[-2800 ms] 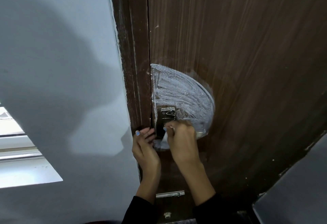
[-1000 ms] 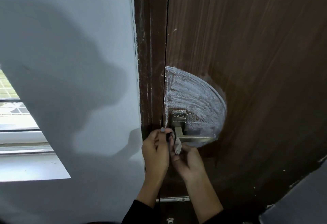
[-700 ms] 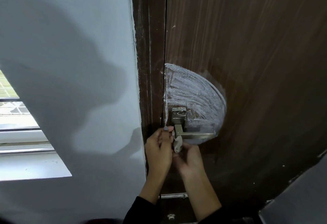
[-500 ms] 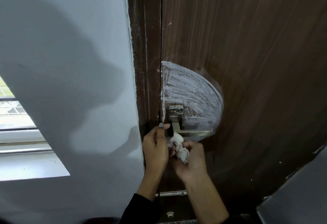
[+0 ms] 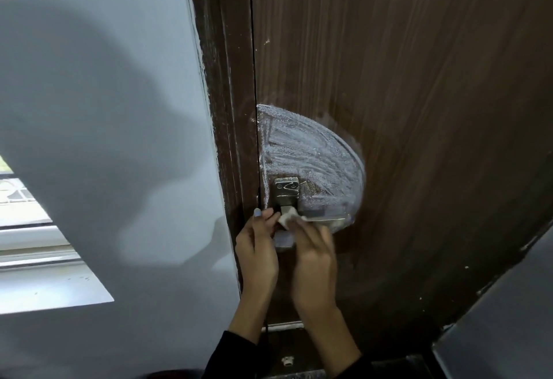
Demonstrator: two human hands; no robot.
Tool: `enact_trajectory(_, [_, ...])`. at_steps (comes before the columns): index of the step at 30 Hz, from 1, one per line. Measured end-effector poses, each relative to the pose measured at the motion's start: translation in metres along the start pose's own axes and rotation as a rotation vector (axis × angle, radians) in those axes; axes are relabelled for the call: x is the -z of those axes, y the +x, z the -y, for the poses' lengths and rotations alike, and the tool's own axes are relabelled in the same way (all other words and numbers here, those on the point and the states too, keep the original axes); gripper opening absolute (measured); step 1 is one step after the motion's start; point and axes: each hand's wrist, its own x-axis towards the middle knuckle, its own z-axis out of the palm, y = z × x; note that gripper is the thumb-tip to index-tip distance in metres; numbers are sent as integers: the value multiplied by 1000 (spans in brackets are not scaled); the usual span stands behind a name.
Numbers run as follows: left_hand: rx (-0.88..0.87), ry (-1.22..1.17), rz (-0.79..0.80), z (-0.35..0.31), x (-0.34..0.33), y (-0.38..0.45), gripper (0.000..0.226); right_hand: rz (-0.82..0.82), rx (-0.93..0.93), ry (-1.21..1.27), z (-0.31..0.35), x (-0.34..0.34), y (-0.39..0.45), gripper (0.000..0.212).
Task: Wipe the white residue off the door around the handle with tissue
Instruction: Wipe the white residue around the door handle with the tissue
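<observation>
Tissue [image 5: 286, 219] mostly behind blurred right hand [image 5: 314, 254]

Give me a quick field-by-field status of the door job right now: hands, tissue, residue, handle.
left hand: at the door's edge beside the handle, fingertips up, holding nothing visible
right hand: blurred, pressing the tissue at the base of the handle
handle: metal lever pointing right, plate above it
residue: white streaked half-circle above the handle, small patch below it too
door: dark brown wood, shut against the frame
task: unfinished, most residue remains
</observation>
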Motion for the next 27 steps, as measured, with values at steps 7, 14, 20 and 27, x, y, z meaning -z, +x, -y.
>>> enact_trajectory(7, [-8, 22, -13, 3, -3, -4, 37, -128, -134, -11, -15, -1, 6, 39])
enact_trajectory(14, [7, 59, 27, 1, 1, 1, 32, -104, -95, 80, -17, -2, -4, 37])
enact_trajectory(20, [10, 81, 50, 2, 1, -2, 37, -252, -252, 88, -24, 0, 6, 35])
enact_trajectory(27, [21, 94, 40, 0, 1, -1, 35, -28, -109, 51, -19, 6, 5, 37])
